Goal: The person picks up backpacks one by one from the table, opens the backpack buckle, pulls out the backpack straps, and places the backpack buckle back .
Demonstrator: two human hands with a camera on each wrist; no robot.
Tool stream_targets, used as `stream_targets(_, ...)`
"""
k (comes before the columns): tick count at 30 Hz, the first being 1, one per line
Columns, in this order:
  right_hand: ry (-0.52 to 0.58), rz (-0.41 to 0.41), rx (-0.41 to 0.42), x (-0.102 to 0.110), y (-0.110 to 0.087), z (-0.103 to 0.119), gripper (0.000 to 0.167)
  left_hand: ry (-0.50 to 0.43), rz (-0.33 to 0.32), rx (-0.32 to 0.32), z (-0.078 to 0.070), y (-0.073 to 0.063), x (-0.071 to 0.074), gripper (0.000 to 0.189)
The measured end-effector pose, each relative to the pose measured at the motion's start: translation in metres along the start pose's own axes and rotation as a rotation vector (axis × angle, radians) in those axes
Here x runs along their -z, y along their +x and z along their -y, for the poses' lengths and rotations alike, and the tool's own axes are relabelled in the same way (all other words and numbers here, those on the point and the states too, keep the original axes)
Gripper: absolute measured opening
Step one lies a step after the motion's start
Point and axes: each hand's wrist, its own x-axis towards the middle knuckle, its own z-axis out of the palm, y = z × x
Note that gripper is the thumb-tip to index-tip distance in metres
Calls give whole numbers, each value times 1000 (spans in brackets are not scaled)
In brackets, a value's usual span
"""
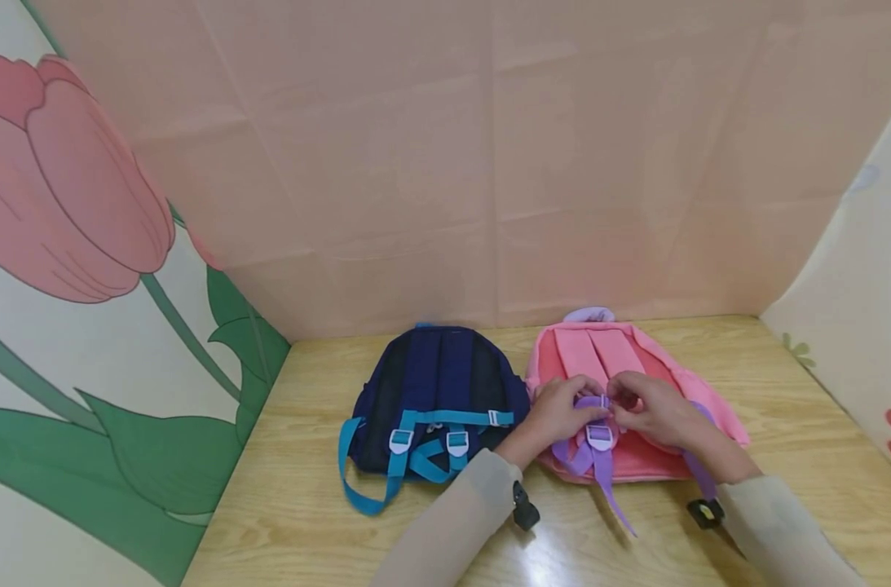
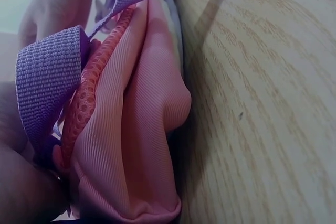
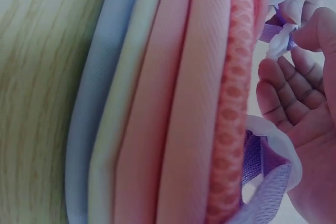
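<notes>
A pink backpack lies with its shoulder-strap side up. Both hands meet over its purple straps. My left hand pinches a purple strap just left of a small white buckle. From the other side my right hand grips that buckle between thumb and forefinger; its other fingers are loosely curled in the right wrist view. A white strap adjuster sits just below the hands, with a loose purple strap end hanging toward the front. Fingers partly hide the buckle.
A navy backpack with teal straps lies against the pink one on the left. Both rest on a wood-grain table. A pinkish-brown cloth hangs behind, and flower-patterned panels stand at the sides.
</notes>
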Motion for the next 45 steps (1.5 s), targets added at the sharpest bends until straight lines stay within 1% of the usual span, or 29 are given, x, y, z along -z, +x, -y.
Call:
stream_targets(4,-4,-11,0,-1,-1,-3,31,-9,10,-19,0,0,1,25)
stream_targets(7,-7,-22,-4,-2,-1,-4,32,-20,13,-19,0,0,1,23)
stream_targets(13,-1,-38,23,-3,-1,-4,33,-26,16,-6,-2,0,2,22)
stream_targets(16,21,-31,4,-2,-2,-4,30,-60,12,7,-2,-1,2,22)
stream_targets(20,28,-4,-52,2,-5,-3,25,-104,-6,27,-2,-1,2,24)
stream_targets(23,22,34,-80,6,-7,-1,24,-104,-23,29,-1,-2,1,25)
stream_targets(27,32,66,-75,8,-9,1,26,-111,-37,22,0,-2,0,24)
stream_targets(30,30,56,-61,8,-9,1,25,-129,-33,24,0,-2,0,24)
stream_targets(33,25,42,-64,7,-9,1,24,-142,-27,39,0,-4,1,25)
stream_targets(36,12,29,-77,6,-9,-1,25,-122,-32,51,-1,-5,2,24)
stream_targets(39,-2,23,-78,6,-10,-2,26,-82,-45,57,-2,-6,3,21)
stream_targets(45,2,16,-50,8,-10,-2,27,-60,-66,82,-4,-6,1,18)
